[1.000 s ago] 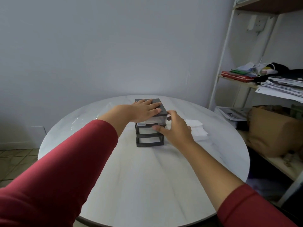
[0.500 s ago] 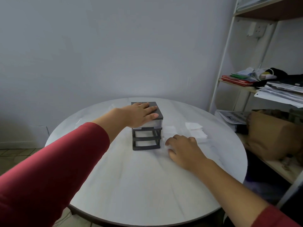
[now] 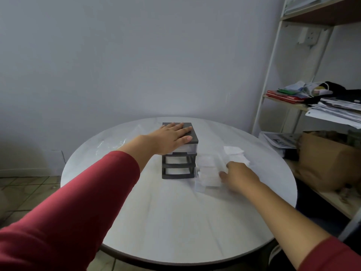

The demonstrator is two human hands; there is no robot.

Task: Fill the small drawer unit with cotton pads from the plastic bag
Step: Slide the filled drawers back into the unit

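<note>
Left hand: The left hand [image 3: 172, 136] lay flat on top of the small drawer unit [image 3: 178, 176]. Its fingers [image 3: 185, 132] were straight and held nothing.
Drawer unit: It stood upright near the middle of the round white bench [image 3: 175, 222]. Its top drawer was in. The two slots under it were open holes.
Clear drawer: A clear drawer [image 3: 201, 187] sat on the bench just right of the unit, with white cotton pads [image 3: 209, 178] in it.
Right hand: The right hand [image 3: 241, 178] touched the side of the clear drawer. It was blurry, so I cannot tell if it gripped.
Loose pads: More pads lay in a pile behind the right hand.
Plastic bag: The plastic bag [image 3: 112, 143] lay left of the unit.
</note>
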